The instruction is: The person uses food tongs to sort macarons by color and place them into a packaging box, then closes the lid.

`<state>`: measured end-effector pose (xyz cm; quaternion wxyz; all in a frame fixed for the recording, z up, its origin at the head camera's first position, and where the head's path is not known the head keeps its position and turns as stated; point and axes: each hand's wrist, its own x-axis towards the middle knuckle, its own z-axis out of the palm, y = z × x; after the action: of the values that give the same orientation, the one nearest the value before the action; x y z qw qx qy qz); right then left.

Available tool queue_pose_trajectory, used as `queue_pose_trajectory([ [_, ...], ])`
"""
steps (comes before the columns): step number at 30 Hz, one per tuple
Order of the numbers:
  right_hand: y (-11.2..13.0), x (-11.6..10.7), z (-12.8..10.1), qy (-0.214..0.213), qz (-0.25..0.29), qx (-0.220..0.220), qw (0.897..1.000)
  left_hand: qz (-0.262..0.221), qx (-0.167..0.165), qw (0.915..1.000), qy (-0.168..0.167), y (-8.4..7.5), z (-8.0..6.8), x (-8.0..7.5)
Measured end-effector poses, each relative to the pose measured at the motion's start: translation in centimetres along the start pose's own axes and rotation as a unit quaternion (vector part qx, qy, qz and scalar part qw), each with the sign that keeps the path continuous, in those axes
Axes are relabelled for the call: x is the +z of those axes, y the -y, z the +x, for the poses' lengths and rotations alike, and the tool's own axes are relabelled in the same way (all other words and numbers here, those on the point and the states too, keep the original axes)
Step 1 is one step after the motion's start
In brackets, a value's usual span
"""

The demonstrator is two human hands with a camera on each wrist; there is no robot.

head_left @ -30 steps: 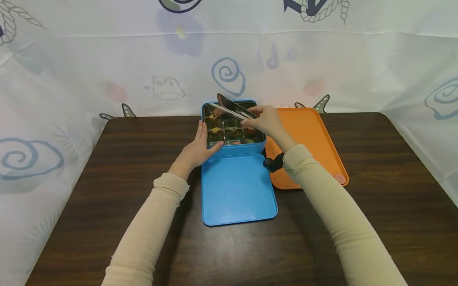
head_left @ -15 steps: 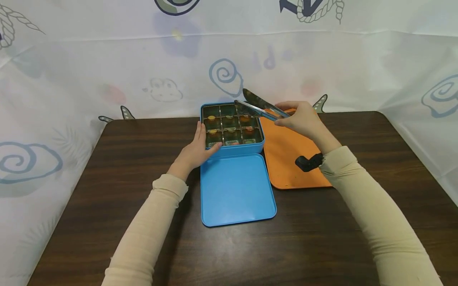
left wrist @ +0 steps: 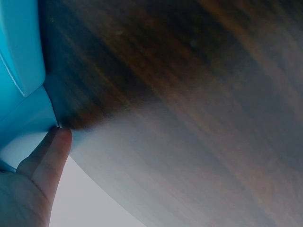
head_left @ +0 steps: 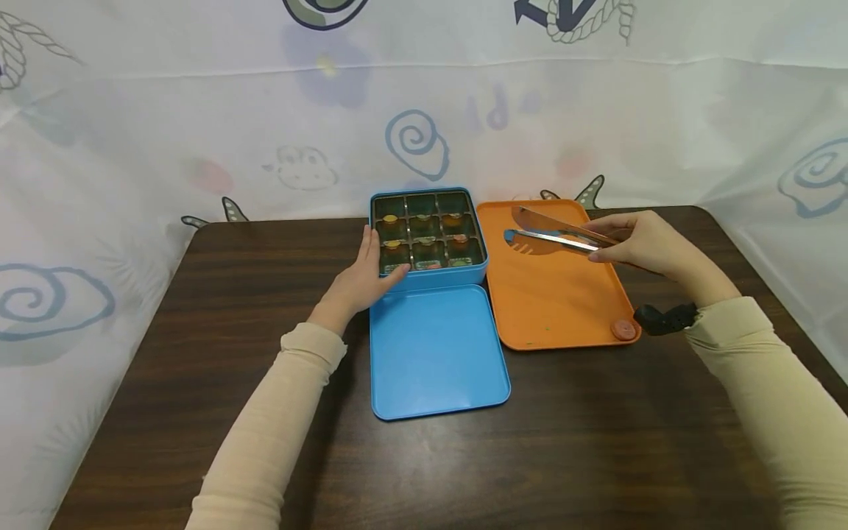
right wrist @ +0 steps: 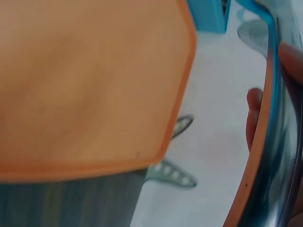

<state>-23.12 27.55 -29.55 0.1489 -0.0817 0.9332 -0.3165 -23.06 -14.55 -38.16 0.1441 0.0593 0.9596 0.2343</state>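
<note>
Metal tongs (head_left: 559,234) are in my right hand (head_left: 652,243), pinched between thumb and fingers over the far part of the orange tray (head_left: 556,309). The tongs' two arms stand apart, with nothing seen between their ends. In the right wrist view the shiny tongs (right wrist: 279,142) run along the right edge. My left hand (head_left: 351,287) rests against the left side of a blue box (head_left: 444,276), fingers straight, thumb at its front edge. Dark compartments divide the box; several hold small yellow, orange or red pieces. In the left wrist view the fingers (left wrist: 57,156) touch the blue wall.
The blue lid (head_left: 440,353) lies open in front of the box. A round reddish piece (head_left: 623,329) sits in the tray's near right corner. The brown table (head_left: 265,280) reaches a patterned white cloth (head_left: 464,132) behind. A black wrist strap (head_left: 662,319) is on the right arm.
My right hand has carried the tongs rightward from above the box to over the orange tray, uncovering the compartments. The left hand has stayed at the box.
</note>
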Motion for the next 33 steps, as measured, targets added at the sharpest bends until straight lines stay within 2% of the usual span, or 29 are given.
queue_pose_trajectory([
  [4,-2.1,-0.4,-1.3,0.011,-0.024,0.004,1.0,0.0,0.001,1.0,-0.001,0.1,-0.1,-0.1],
  [13,-6.7,-1.2,-3.6,0.069,-0.059,-0.001,0.996,-0.002,0.001,1.0,0.0,0.0,-0.1,-0.2],
  [23,-10.5,-2.0,-5.7,0.068,-0.084,0.015,0.994,-0.003,-0.003,1.0,0.002,0.0,0.0,-0.3],
  [27,-11.5,-1.8,-6.3,0.076,-0.085,0.006,0.993,-0.002,-0.002,1.0,0.001,0.0,-0.1,-0.3],
  [33,-12.6,-1.6,-6.8,0.074,-0.1,0.022,0.992,-0.002,-0.001,1.0,0.006,-0.1,-0.2,-0.3],
])
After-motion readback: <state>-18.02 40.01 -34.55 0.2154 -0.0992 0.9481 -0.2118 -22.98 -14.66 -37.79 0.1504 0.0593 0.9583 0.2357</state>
